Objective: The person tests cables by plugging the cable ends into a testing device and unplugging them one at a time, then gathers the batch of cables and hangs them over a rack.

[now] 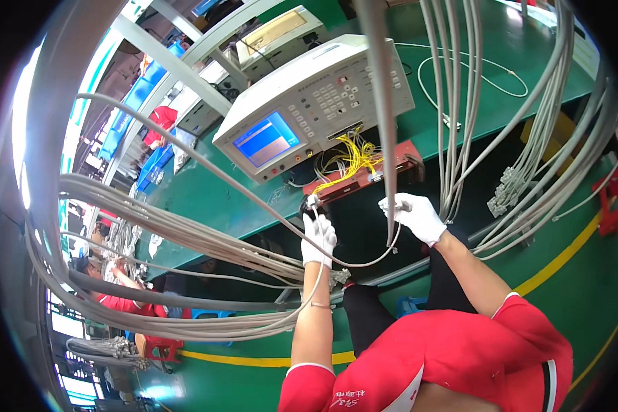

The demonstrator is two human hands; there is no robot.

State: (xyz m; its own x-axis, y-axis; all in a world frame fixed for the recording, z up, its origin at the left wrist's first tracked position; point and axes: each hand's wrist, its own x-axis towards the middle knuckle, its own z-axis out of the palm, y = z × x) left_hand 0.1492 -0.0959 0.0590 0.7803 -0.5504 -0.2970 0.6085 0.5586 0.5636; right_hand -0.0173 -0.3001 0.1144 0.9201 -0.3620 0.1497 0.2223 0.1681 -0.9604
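My left hand (319, 239), in a white glove, is closed around a cable plug (314, 202) at the left end of a red test fixture (336, 187). From this plug a thin pale cable runs down over my wrist and forearm. My right hand (417, 215), also gloved, pinches by its fingertips below the fixture's right end. A grey cable (353, 265) loops up to those fingers, and its end is partly hidden by them and by a thick blurred cable (381, 96) in front. Yellow wires (353, 159) join the fixture to a white bench tester (316, 103) with a lit blue screen.
Grey cable bundles (178, 230) hang across the left, and more cables (453, 103) hang on the right, with clustered connectors (507, 192). A loose cable (474, 58) lies on the green bench (199, 199). Metal posts (175, 65) stand at left. Co-workers in red (127, 302) sit beyond.
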